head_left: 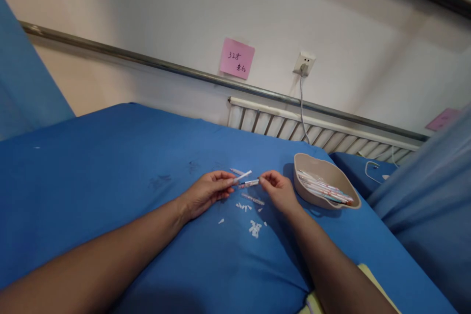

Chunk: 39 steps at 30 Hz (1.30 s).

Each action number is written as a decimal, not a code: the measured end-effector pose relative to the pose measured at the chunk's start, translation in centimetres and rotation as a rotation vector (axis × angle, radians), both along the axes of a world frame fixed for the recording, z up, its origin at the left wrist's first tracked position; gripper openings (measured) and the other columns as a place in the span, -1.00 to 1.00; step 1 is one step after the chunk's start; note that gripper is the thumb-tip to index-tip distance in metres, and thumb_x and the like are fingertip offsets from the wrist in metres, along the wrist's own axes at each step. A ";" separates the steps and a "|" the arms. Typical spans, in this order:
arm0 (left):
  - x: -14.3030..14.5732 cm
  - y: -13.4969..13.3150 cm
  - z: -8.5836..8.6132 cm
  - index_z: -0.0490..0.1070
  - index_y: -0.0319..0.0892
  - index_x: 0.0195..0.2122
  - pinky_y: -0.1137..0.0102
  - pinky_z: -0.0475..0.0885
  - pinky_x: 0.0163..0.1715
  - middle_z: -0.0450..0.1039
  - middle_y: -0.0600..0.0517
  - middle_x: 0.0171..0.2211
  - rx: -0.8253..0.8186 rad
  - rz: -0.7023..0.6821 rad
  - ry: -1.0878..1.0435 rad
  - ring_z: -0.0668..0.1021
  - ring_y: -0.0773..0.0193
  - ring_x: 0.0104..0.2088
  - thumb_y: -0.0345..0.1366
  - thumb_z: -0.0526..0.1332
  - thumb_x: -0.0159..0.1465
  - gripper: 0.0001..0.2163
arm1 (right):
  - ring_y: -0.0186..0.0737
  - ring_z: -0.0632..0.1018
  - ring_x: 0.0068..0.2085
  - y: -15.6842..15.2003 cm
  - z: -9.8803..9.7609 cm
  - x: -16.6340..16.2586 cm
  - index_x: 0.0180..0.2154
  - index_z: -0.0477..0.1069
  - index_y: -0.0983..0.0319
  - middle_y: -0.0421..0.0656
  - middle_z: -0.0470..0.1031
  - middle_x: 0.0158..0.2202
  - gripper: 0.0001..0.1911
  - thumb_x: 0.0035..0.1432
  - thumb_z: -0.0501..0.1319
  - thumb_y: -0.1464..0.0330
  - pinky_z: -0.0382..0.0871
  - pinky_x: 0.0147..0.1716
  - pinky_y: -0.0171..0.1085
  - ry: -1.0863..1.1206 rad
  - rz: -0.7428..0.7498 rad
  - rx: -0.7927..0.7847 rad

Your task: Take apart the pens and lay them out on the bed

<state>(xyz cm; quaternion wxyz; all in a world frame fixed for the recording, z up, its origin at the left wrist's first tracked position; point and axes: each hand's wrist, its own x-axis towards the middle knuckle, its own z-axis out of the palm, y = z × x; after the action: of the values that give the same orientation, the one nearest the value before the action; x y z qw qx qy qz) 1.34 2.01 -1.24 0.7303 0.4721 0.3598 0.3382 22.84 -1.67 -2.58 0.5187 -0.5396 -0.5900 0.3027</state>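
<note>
My left hand (pixel 208 191) and my right hand (pixel 278 189) meet over the blue table cover (pixel 110 181), fingers pinched. Between them they hold a small pen part (pixel 249 184), each hand gripping one end. A thin white tube (pixel 243 175) also sticks up from my left fingers. Another pen piece (pixel 252 199) lies on the cloth just below the hands. Small white bits (pixel 254 228) are scattered on the cloth nearer to me.
A beige tray (pixel 312 196) with several patterned pens stands right of my right hand. Behind the table run a radiator (pixel 324 132) and a metal rail. A wall socket (pixel 303 64) with a cable and a pink note (pixel 237 58) hang on the wall.
</note>
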 end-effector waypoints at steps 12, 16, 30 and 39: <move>0.0 0.3 -0.3 0.42 -0.24 -0.27 0.54 0.36 -0.51 0.46 0.09 -0.50 0.068 0.050 0.049 0.48 0.44 -0.52 -0.26 0.37 0.05 -0.74 | -0.28 0.45 -0.38 -0.7 -0.4 0.1 -0.23 0.37 0.21 -0.16 0.47 -0.38 -0.86 0.13 0.11 0.38 0.28 -0.37 -0.34 -0.594 0.191 0.039; 0.2 0.4 -0.6 0.40 -0.24 -0.29 0.51 0.35 -0.53 0.43 0.12 -0.57 0.215 0.079 0.176 0.45 0.42 -0.56 -0.21 0.34 0.05 -0.74 | -0.31 0.42 -0.48 0.5 -0.9 1.3 -0.23 0.38 0.22 -0.23 0.42 -0.47 -0.75 0.19 0.05 0.23 0.28 -0.48 -0.35 -0.190 0.080 -0.028; 0.6 0.4 -1.0 0.41 -0.24 -0.34 0.49 0.33 -0.54 0.38 0.13 -0.58 0.354 0.045 0.288 0.43 0.41 -0.57 -0.19 0.28 0.03 -0.75 | -0.27 0.41 -0.38 0.6 -0.7 2.3 -0.27 0.52 0.22 -0.16 0.46 -0.38 -0.73 0.15 0.10 0.25 0.26 -0.37 -0.32 -0.285 0.093 0.068; 0.5 0.3 -0.9 0.42 -0.24 -0.35 0.48 0.33 -0.54 0.39 0.11 -0.59 0.377 0.057 0.297 0.43 0.39 -0.57 -0.19 0.29 0.05 -0.77 | -0.28 0.41 -0.39 0.4 -0.5 2.1 -0.27 0.52 0.19 -0.18 0.46 -0.38 -0.74 0.17 0.09 0.26 0.26 -0.38 -0.33 -0.339 0.093 0.087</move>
<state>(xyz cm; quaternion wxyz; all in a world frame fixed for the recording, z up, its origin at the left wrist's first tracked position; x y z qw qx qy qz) 1.85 2.28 -2.13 0.5583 0.6342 0.4071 0.3468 24.96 -1.29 -3.08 0.4200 -0.5323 -0.7058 0.2052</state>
